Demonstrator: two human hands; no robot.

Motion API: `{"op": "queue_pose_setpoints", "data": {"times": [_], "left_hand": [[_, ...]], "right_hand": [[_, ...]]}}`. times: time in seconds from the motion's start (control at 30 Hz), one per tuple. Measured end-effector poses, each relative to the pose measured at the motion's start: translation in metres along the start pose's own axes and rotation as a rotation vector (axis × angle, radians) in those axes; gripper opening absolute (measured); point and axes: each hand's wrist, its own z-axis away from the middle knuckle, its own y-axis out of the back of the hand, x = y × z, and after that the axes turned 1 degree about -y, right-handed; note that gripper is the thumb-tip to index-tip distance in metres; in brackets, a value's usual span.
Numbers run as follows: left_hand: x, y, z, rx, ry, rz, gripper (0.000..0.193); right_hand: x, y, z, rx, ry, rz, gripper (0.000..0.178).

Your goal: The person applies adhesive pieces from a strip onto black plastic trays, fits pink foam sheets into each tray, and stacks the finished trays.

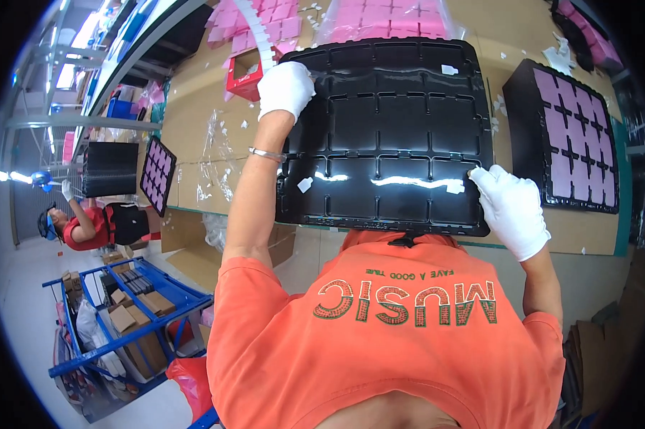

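A shiny black plastic tray (pixel 401 129), moulded into a grid of rectangular compartments, lies in front of me. My left hand (pixel 285 87), in a white glove, is closed at its far left corner, with the fingertips partly hidden. On the near right side, my white-gloved right hand (pixel 512 212) grips the tray's edge with thumb and fingers. Small white tags lie on the tray: one white tag (pixel 449 69) at the far right, another at the near left, and a third close to my right hand. Just beyond my left hand stands a red box (pixel 245 75), with a curved white strip (pixel 259 32) above it.
On the right stands a stack of black trays topped with pink pieces (pixel 576 136). Pink sheets (pixel 387 18) lie at the back of the cardboard-covered table (pixel 201 136). To the left, a person in red (pixel 97 225) works beside more trays; a blue cart (pixel 133 314) holds boxes.
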Motion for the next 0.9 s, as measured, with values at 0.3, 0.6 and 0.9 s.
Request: {"op": "queue_pose_setpoints", "data": {"times": [0.3,0.6,0.9], "left_hand": [[0.006,0.004,-0.009,-0.061,0.017,-0.075,0.022],[-0.037,-0.013,-0.012,-0.089,-0.220,0.128,0.024],[-0.017,0.003,0.006,-0.042,0.165,0.412,0.037]], "right_hand": [[0.001,-0.001,-0.001,0.094,0.001,0.008,0.021],[0.001,-0.004,0.004,0.139,-0.006,-0.020,0.018],[0.004,-0.007,0.002,0.136,-0.009,-0.018,0.024]]}}
